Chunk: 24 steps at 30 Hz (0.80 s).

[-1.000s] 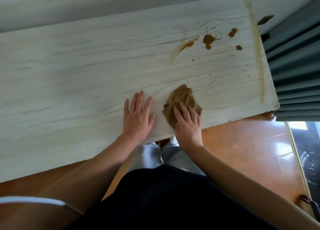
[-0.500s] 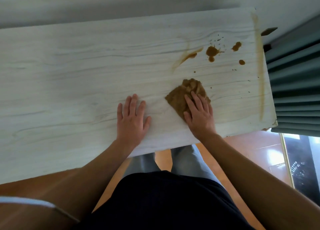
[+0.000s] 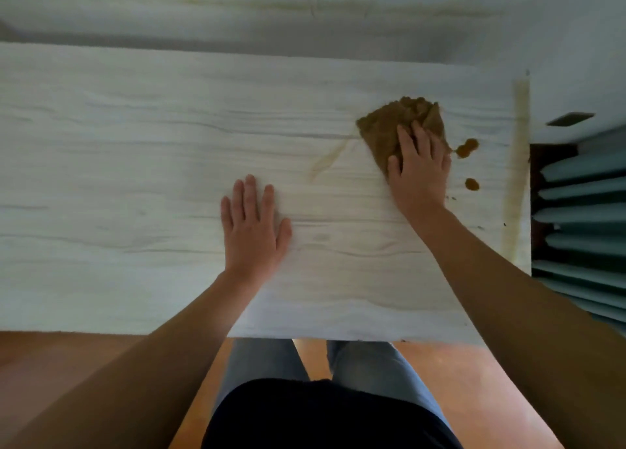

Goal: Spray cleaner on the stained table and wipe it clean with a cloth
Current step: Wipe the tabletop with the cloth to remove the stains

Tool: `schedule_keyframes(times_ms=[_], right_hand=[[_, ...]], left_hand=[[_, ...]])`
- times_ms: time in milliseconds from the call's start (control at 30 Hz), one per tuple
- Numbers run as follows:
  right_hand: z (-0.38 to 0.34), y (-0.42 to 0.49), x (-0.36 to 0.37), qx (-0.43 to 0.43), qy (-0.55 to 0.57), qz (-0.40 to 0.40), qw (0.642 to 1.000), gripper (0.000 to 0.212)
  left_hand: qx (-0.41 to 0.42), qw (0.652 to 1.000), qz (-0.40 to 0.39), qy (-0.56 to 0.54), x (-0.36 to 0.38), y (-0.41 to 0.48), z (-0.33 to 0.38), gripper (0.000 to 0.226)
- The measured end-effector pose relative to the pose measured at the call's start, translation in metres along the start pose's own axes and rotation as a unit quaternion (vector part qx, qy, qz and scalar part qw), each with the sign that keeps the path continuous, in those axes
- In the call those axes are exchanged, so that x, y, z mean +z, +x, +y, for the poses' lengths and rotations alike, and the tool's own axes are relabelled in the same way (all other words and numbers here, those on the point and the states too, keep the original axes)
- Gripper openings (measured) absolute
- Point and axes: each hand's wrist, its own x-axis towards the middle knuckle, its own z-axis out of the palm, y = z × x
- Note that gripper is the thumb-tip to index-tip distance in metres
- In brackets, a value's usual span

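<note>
Wiping step underway: right hand point(image 3: 420, 167) pressing brown cloth point(image 3: 384, 126) with flat, straight fingers, upper right of frame. Left hand point(image 3: 254, 225) resting open-fingered on surface point(image 3: 135, 177). Next move is probably calling for rightward sweep over brown spots point(image 3: 467, 147).

Open worktop point(image 3: 118, 184) is seen left of the left hand point(image 3: 252, 226); a gap is left between it and the right hand point(image 3: 420, 174) on the cloth point(image 3: 386, 126). Right side is bounded by the curtain point(image 3: 582, 211), far side by the wall point(image 3: 237, 18).
</note>
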Motion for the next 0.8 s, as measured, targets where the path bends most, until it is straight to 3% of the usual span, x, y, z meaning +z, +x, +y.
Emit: schedule_keyframes(times_ms=[100,300,433,633,800], right_hand=[[-0.016,-0.011,0.008,-0.008,-0.006,0.011,1.000,0.055],[-0.034,-0.102,0.029,-0.236,0.001,-0.038,0.971,0.058],[-0.010,-0.123,0.025,-0.314,0.000,-0.078,0.946,0.060],[0.015,-0.041,0.003,-0.273,-0.026,-0.062,0.960,0.057],[-0.016,0.078,-0.014,-0.180,-0.030,-0.036,0.982,0.054]], left_hand=[[-0.005,1.000,0.011,0.007,-0.001,0.002,0.000,0.068],[0.000,0.999,-0.012,0.037,-0.006,0.003,-0.002,0.069],[-0.006,0.999,-0.021,0.038,-0.008,0.003,0.000,0.070],[0.000,0.999,-0.014,0.036,-0.008,0.003,-0.002,0.069],[0.012,0.999,-0.002,0.032,-0.003,0.002,-0.007,0.068]])
